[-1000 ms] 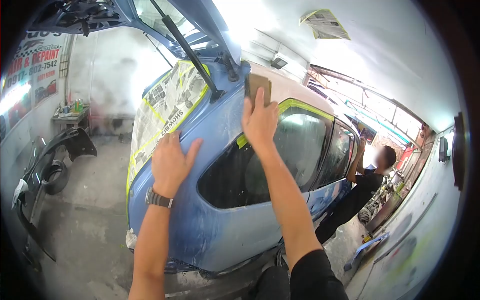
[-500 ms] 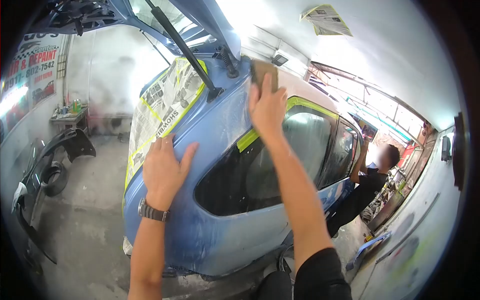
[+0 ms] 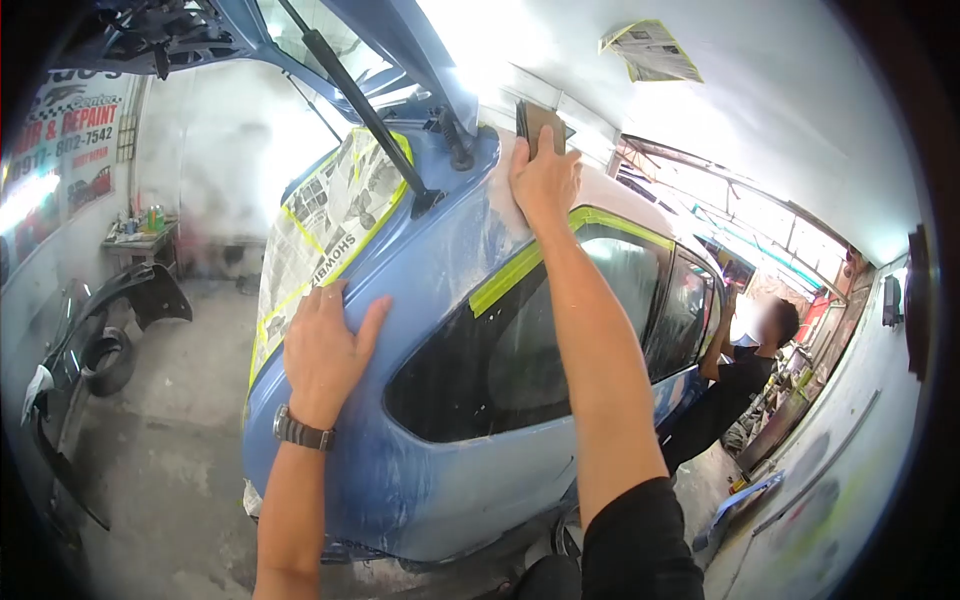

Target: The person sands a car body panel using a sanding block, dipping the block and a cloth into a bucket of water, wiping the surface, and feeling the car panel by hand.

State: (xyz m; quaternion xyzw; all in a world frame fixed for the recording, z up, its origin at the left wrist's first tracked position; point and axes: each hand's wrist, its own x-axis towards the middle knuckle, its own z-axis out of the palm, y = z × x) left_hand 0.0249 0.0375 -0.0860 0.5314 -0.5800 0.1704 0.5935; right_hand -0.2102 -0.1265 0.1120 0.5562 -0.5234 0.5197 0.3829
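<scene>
Along the car's [image 3: 430, 475] rear roof edge, I see the right hand [image 3: 545, 184] gripping the block [image 3: 546, 122]; whether it touches paint I cannot tell. Between the newspaper's [image 3: 330, 195] taped edge and the window's [image 3: 490, 370] rear edge, the left hand [image 3: 325, 352] lies open on the body, thumb spread. Bottles [image 3: 155, 216] stand on the bench [image 3: 145, 241] at far left, contents too small for me to read. Bare floor [image 3: 190, 385] opens left of the car.

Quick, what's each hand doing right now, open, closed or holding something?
Left hand: open, holding nothing, laid on the blue car.
Right hand: closed on a brown block.
</scene>
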